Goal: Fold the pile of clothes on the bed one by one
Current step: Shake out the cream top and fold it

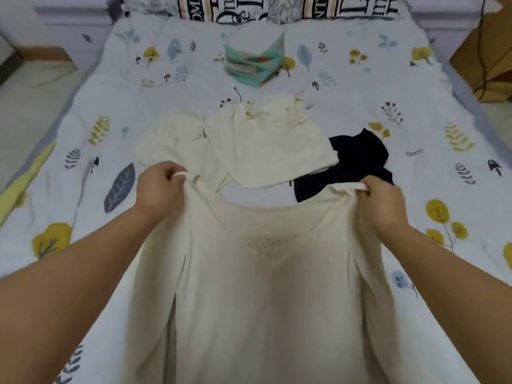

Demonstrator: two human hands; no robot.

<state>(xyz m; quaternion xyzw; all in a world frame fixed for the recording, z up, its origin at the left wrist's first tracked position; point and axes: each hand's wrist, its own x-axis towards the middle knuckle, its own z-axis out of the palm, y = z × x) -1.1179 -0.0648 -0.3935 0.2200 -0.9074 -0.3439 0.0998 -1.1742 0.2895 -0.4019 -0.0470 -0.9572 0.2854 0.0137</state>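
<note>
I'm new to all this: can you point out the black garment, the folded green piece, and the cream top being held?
black garment (pixel 357 159): head view, middle of its crumpled body.
folded green piece (pixel 253 60): head view, its front face.
cream top (pixel 263 300): head view, chest panel.

The cream top (pixel 263 300) is soft matt cloth with a dotted rough patch at the chest, the sheet (pixel 346 87) smooth printed cotton-like fabric, the black garment (pixel 357 162) dull cloth.

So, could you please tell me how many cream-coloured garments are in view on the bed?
3: the cream top held up nearest by both hands, a cream garment lying mid-left, and a cream garment at the centre overlapping it. More may be hidden beneath.
</note>
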